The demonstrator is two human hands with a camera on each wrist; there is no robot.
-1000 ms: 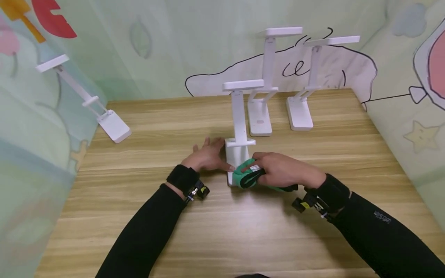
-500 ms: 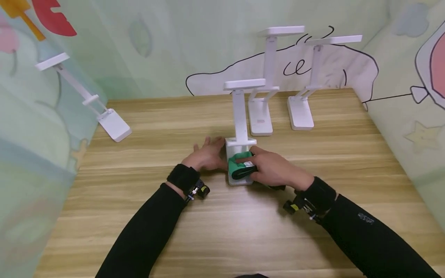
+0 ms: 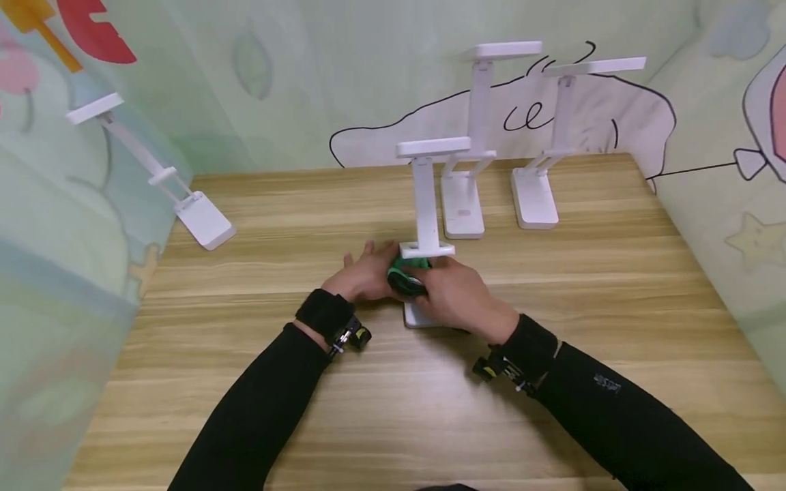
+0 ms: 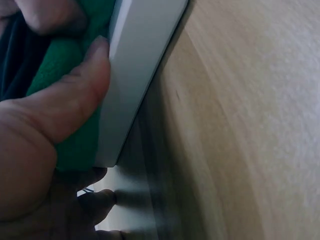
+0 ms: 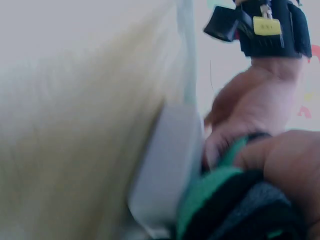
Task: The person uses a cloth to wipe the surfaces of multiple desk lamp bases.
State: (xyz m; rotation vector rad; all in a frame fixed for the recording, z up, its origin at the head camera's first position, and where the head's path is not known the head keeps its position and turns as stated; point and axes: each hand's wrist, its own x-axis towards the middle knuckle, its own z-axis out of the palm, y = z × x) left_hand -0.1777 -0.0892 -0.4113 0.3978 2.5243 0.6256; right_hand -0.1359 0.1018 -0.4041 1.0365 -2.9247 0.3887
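A white desk lamp [image 3: 426,204] stands upright at the middle of the table. My left hand [image 3: 364,274] holds its base from the left, thumb along the side and fingers around the far end. My right hand [image 3: 457,293] grips a bunched green cloth [image 3: 402,276] with dark trim and presses it on top of the base, just below the hinge. In the left wrist view my thumb [image 4: 75,100] lies against the cloth beside the base edge [image 4: 140,60]. The right wrist view shows the base [image 5: 167,160] blurred, with the cloth [image 5: 215,190] over it. Much of the base top is hidden.
Two similar white lamps, one behind the middle [image 3: 463,204] and one at the back right [image 3: 534,198], stand near the rear edge. Another lamp [image 3: 205,219] is at the back left. Printed fabric walls [image 3: 276,88] border the wooden table [image 3: 295,423].
My right hand has slid the cloth leftward and up along the lamp base, from its near end toward the hinge. My left hand and the lamp stay in place.
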